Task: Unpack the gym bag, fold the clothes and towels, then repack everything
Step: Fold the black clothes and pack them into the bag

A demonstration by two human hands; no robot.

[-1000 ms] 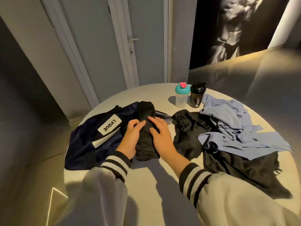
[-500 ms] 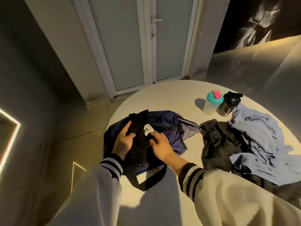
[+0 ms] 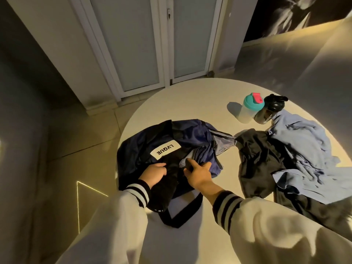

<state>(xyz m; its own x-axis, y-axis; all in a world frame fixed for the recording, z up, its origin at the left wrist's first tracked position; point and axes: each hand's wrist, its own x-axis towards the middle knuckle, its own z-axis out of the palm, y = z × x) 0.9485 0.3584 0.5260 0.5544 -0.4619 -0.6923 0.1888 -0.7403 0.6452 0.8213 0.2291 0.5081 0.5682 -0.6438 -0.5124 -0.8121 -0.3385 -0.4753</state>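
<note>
A navy gym bag point(image 3: 141, 147) with a white LVQUE label lies at the left edge of the round white table point(image 3: 190, 100), its mouth facing me. My left hand point(image 3: 154, 175) grips a folded black garment point(image 3: 168, 191) that is partly inside the bag's mouth, with its near end sticking out toward me. To the right of the garment, my right hand point(image 3: 199, 174) holds the navy fabric at the edge of the opening. An unfolded black garment point(image 3: 259, 161) and a crumpled light blue one point(image 3: 304, 141) lie on the right half of the table.
A clear shaker with a teal lid point(image 3: 247, 109) and a black shaker point(image 3: 270, 109) stand at the back right. The bag's black strap point(image 3: 181, 220) loops toward me. The table edge drops off just left of the bag, with a white door point(image 3: 137, 44) behind.
The black garment has moved from on top of the bag into its mouth. My right hand left the garment and took the bag's edge. The view turned left and down.
</note>
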